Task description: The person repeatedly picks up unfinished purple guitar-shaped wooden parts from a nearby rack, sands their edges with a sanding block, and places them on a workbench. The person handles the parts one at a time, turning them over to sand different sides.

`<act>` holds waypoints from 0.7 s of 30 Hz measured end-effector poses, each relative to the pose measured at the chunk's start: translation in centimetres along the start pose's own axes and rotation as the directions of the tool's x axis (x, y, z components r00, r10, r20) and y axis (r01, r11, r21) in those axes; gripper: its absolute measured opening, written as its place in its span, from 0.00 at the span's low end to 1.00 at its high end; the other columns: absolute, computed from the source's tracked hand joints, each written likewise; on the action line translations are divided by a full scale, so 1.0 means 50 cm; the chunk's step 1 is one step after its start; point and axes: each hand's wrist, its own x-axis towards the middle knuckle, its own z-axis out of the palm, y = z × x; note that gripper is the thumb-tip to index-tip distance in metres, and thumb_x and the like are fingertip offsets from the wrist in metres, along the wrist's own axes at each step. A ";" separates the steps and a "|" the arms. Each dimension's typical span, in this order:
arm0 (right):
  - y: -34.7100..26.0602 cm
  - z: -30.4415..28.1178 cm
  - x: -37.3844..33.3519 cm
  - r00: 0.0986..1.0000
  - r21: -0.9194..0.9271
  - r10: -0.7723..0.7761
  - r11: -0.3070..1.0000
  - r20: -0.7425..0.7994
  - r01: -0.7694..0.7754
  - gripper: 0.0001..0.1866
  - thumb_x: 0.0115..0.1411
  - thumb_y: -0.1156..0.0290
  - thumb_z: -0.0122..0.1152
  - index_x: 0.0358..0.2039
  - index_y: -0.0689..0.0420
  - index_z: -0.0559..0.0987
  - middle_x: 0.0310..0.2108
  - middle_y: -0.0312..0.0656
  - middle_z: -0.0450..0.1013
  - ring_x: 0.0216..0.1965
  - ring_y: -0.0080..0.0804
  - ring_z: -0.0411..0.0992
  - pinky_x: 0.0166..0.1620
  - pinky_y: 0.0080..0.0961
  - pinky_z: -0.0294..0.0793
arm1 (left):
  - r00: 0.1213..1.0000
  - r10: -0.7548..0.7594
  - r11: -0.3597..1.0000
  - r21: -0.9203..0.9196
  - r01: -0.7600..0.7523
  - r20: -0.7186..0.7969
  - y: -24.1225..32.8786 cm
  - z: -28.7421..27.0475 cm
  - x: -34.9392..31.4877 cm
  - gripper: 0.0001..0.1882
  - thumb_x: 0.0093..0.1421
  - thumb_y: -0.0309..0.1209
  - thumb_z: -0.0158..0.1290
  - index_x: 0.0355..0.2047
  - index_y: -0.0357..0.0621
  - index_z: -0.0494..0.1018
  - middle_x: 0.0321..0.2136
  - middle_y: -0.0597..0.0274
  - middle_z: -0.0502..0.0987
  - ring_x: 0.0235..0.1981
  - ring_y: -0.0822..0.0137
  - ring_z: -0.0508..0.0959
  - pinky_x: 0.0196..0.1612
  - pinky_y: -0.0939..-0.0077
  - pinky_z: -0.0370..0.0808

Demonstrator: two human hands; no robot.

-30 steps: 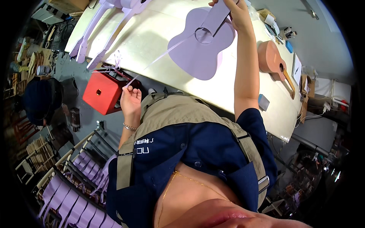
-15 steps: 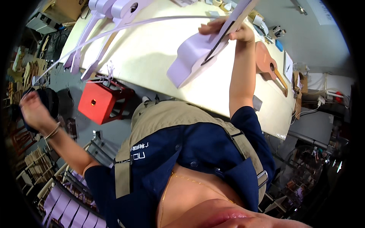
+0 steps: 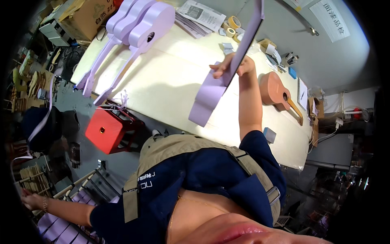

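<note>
A lilac ukulele [image 3: 209, 95] is held upright by my right hand [image 3: 239, 66], which grips it around the base of its neck. Its body hangs just over the table's near edge, side toward me, and the neck rises out past the top of the view. Far to the lower left, my left hand [image 3: 31, 200] is stretched out with its fingers closed. A long, thin lilac strip [image 3: 40, 126], like tape, trails in the air above that hand and curls down to it. The strip's end at the fingers is small and dim.
The cream-topped table [image 3: 162, 77] carries several lilac ukuleles [image 3: 152, 30], a pinkish-brown ukulele [image 3: 274, 89], newspapers [image 3: 201, 16], tape rolls [image 3: 233, 22] and a grey block [image 3: 269, 135]. A red stool [image 3: 106, 130] stands by its edge. Racks with lilac bodies [image 3: 57, 225] are at lower left.
My left hand has swung down and back, and the strip that stretched across the table now hangs loose at the left. The ukulele has turned more upright and edge-on in my right hand.
</note>
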 end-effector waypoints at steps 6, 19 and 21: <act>0.017 0.086 -0.060 0.684 -0.478 -0.289 0.873 -0.670 -0.098 0.45 0.47 0.46 0.60 0.53 0.69 0.56 0.29 0.49 0.70 0.34 0.44 0.71 0.46 0.42 0.67 | 0.736 0.250 0.960 -0.060 -0.274 0.629 0.265 0.121 -0.333 0.10 0.49 0.33 0.53 0.25 0.36 0.70 0.24 0.54 0.71 0.28 0.58 0.72 0.33 0.67 0.68; 0.060 0.190 0.024 0.225 -0.689 -0.686 0.534 -0.692 -0.490 0.21 0.51 0.78 0.58 0.44 0.67 0.63 0.29 0.42 0.71 0.26 0.29 0.73 0.33 0.16 0.68 | 0.307 0.734 0.677 -0.689 -0.258 0.607 0.939 0.648 -0.561 0.06 0.52 0.29 0.49 0.28 0.39 0.72 0.27 0.53 0.72 0.30 0.59 0.74 0.35 0.69 0.70; 0.046 0.213 0.015 0.263 -0.604 -0.570 0.567 -0.778 -0.560 0.19 0.51 0.78 0.57 0.42 0.67 0.64 0.30 0.42 0.71 0.27 0.30 0.74 0.34 0.17 0.68 | 0.378 0.653 0.750 -0.631 -0.199 0.656 0.972 0.698 -0.555 0.06 0.51 0.31 0.52 0.30 0.46 0.73 0.30 0.56 0.72 0.32 0.57 0.73 0.37 0.68 0.70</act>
